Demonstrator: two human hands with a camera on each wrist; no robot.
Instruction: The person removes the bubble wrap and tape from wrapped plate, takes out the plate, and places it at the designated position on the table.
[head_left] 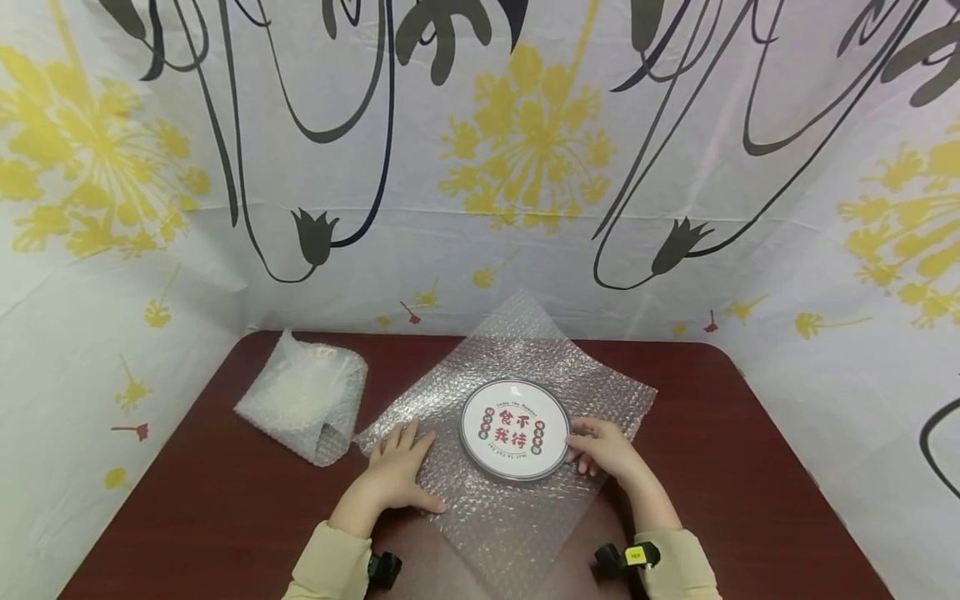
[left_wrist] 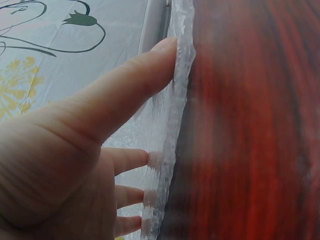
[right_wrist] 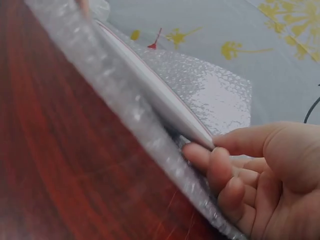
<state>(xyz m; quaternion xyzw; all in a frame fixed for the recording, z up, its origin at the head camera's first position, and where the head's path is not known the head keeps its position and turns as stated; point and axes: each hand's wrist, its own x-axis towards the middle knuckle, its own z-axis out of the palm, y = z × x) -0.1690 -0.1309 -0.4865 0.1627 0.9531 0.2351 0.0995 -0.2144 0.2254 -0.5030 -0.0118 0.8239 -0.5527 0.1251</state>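
Observation:
A round white plate (head_left: 515,458) with red characters and a dark rim lies on a sheet of bubble wrap (head_left: 517,525), set cornerwise on the table. At the plate's right edge my right hand (head_left: 606,450) pinches the rim, thumb above and fingers beneath, as the right wrist view shows on the plate (right_wrist: 165,107). My left hand (head_left: 393,475) rests with spread fingers on the left corner of the wrap. In the left wrist view the thumb (left_wrist: 135,82) and fingertips touch the bubble wrap (left_wrist: 182,65).
At the table's back left lies a bubble-wrapped bundle (head_left: 303,396), its contents blurred by the wrap. The dark red table (head_left: 705,467) meets a patterned cloth (head_left: 420,192) at the back and sides. The wrap's far corner leans against the back cloth.

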